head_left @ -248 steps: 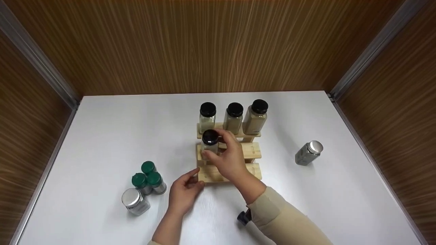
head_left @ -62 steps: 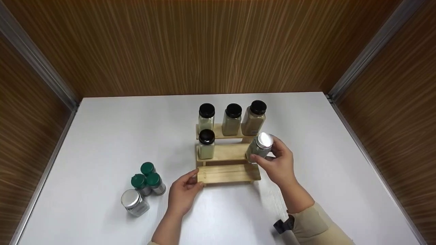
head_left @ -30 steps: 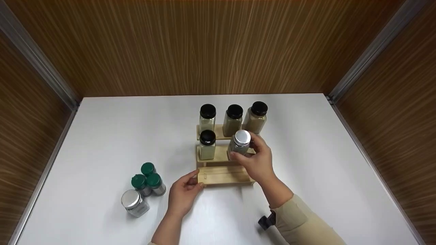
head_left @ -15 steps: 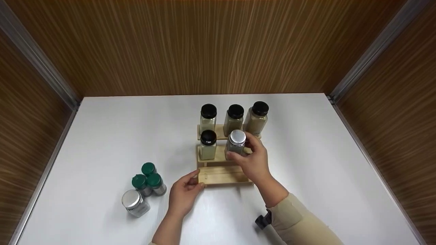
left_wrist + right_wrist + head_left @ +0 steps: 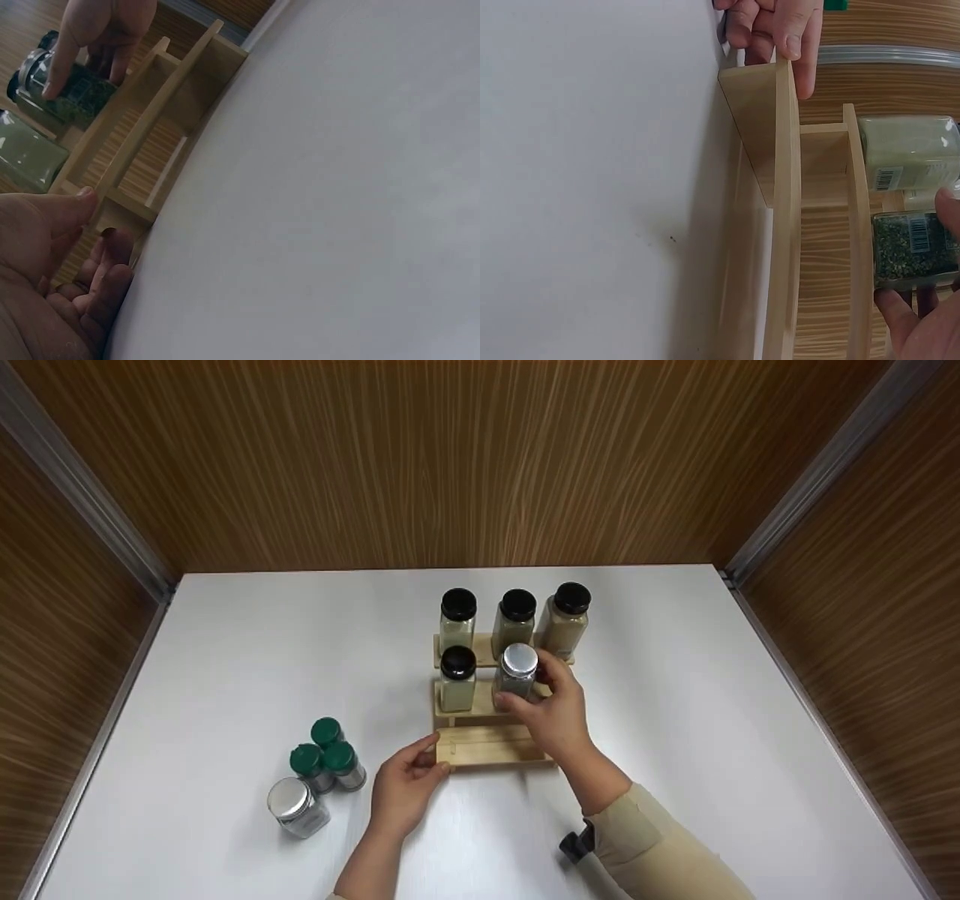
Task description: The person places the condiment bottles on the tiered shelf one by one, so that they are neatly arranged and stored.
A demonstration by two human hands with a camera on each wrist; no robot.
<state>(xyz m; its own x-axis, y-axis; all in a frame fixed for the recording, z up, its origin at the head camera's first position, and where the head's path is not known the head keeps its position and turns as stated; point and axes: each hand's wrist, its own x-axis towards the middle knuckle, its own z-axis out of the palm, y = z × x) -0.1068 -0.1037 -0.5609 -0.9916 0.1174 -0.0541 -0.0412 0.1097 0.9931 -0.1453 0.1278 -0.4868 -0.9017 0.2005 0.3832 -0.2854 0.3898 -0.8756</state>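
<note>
A three-tier wooden spice rack [image 5: 491, 746] stands mid-table. My left hand [image 5: 403, 791] grips the left end of its lowest tier, thumb in front. My right hand [image 5: 551, 709] holds a silver-lidded spice jar [image 5: 519, 661] upright at the middle of the second tier; green flakes show through its glass [image 5: 904, 244] in the right wrist view. Left of it on that tier stands a black-lidded spice jar [image 5: 457, 679]. Three more black-lidded jars line the top tier: left [image 5: 458, 619], middle [image 5: 515, 622] and right [image 5: 566, 619].
On the white table [image 5: 262, 660], to the left, stand three green-lidded shakers [image 5: 339, 757] in a cluster. Just in front of them is a silver-lidded square jar [image 5: 298, 808]. Wood-grain panels [image 5: 480, 465] enclose the table at the back and sides.
The right hand let go of a black-lidded jar on the second tier's left. It brought the silver-lidded jar from the table's right to the second tier, then leftward. The left hand stayed put.
</note>
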